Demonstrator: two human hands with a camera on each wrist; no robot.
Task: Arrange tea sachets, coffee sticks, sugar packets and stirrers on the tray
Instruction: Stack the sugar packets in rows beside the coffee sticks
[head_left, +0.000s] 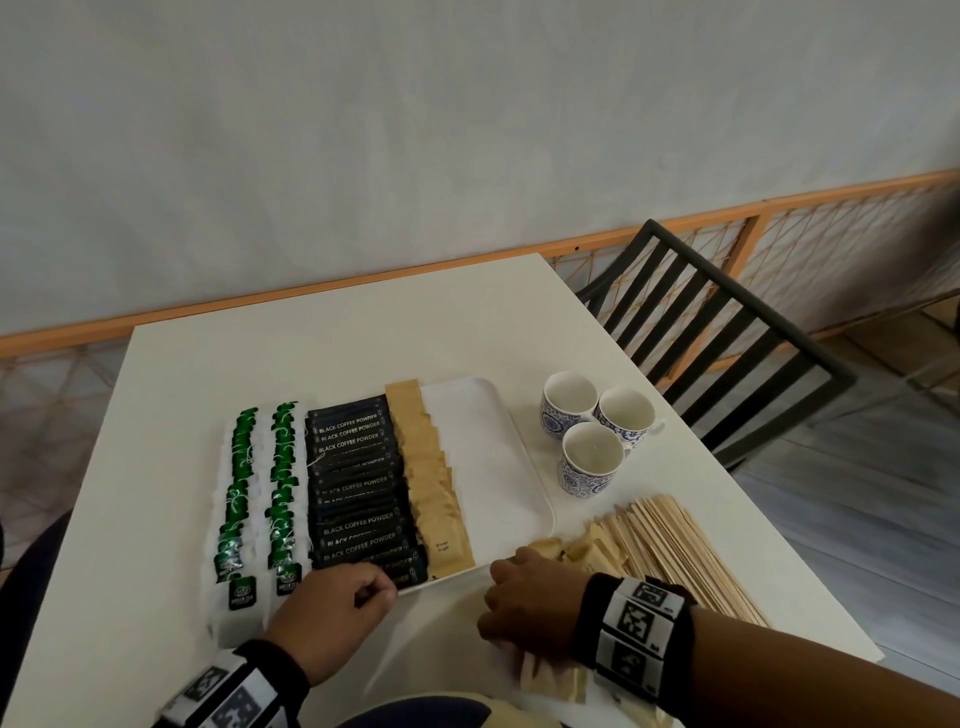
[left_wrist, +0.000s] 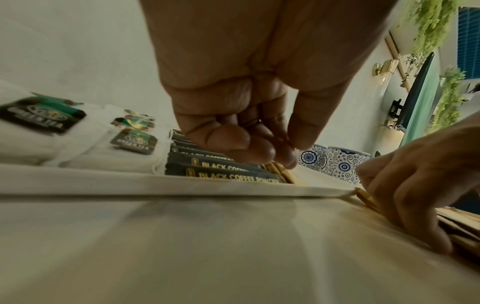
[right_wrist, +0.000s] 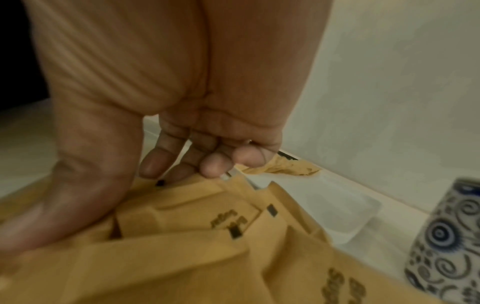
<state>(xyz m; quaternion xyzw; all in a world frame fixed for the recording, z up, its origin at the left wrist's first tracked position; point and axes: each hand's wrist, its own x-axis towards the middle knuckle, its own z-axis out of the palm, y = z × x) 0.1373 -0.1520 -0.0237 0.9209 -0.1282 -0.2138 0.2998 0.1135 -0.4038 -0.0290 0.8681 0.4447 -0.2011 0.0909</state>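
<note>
On the white tray (head_left: 483, 467) lie two rows of green tea sachets (head_left: 260, 493), a column of black coffee sticks (head_left: 358, 483) and a column of brown sugar packets (head_left: 431, 478). The tray's right strip is bare. My left hand (head_left: 374, 592) hovers at the tray's near rim (left_wrist: 155, 185) over the nearest coffee sticks (left_wrist: 221, 174), fingers curled in, holding nothing I can see. To the tray's front right, my right hand (head_left: 530, 597) sits palm down on loose sugar packets (right_wrist: 207, 246), thumb and bent fingers closing on them. Wooden stirrers (head_left: 675, 545) lie piled to its right.
Three blue-patterned cups (head_left: 592, 452) stand right of the tray, behind the stirrers. More loose packets (head_left: 550, 680) stick out under my right wrist near the table's front edge. A black slatted chair (head_left: 727, 338) stands at the table's right side.
</note>
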